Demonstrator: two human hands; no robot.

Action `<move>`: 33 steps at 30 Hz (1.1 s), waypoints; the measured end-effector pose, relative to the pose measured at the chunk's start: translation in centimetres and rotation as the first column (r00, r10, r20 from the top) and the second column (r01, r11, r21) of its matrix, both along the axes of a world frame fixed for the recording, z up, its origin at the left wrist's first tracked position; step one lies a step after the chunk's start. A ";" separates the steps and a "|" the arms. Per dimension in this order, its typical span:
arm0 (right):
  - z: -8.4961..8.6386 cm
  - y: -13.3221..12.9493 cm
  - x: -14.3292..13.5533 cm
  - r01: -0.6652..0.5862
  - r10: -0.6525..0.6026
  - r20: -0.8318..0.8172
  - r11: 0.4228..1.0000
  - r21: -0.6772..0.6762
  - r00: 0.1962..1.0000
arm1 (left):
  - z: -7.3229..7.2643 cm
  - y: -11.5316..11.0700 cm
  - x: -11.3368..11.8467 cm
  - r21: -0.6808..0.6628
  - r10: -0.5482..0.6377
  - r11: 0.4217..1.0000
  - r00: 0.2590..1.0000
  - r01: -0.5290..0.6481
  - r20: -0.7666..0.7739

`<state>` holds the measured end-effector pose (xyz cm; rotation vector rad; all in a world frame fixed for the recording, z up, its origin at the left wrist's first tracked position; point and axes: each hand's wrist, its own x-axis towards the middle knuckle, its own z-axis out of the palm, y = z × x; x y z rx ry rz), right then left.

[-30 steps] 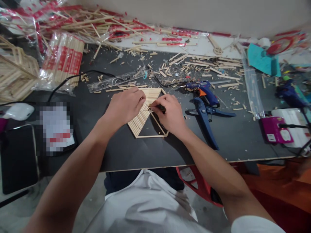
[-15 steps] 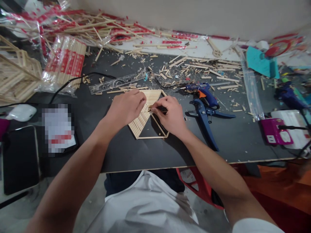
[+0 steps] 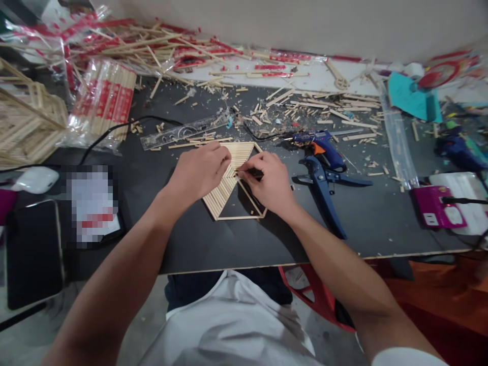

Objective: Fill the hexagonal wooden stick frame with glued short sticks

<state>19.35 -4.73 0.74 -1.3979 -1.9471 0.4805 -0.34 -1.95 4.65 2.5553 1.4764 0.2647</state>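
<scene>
A six-sided frame of thin wooden sticks [image 3: 241,218] lies flat on the dark table, partly filled by rows of sticks [image 3: 218,201] set side by side. My left hand [image 3: 202,170] rests over its left part, fingers bent down near the centre and hiding the sticks beneath. From the other side, my right hand [image 3: 269,180] reaches in with thumb and forefinger pinched at the frame's middle. Whatever sits in that pinch is too small and covered to name. The lower and right sections of the frame show bare table.
To the right lie a blue cutter [image 3: 324,193] and a blue glue gun [image 3: 318,147]. Stick offcuts [image 3: 324,107] and a clear ruler [image 3: 186,129] lie behind. Packed chopsticks [image 3: 102,104], a phone [image 3: 34,254] and a cable are at left, a purple power adapter [image 3: 438,207] at right.
The whole view has shifted slightly. Both hands stay at the frame's centre, with almost no visible movement in the fingers.
</scene>
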 end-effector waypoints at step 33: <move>-0.3 0.0 0.2 0.034 -0.033 -0.073 0.999 0.013 0.997 | -0.8 0.4 1.0 -0.241 0.172 0.965 0.944 -0.104 0.281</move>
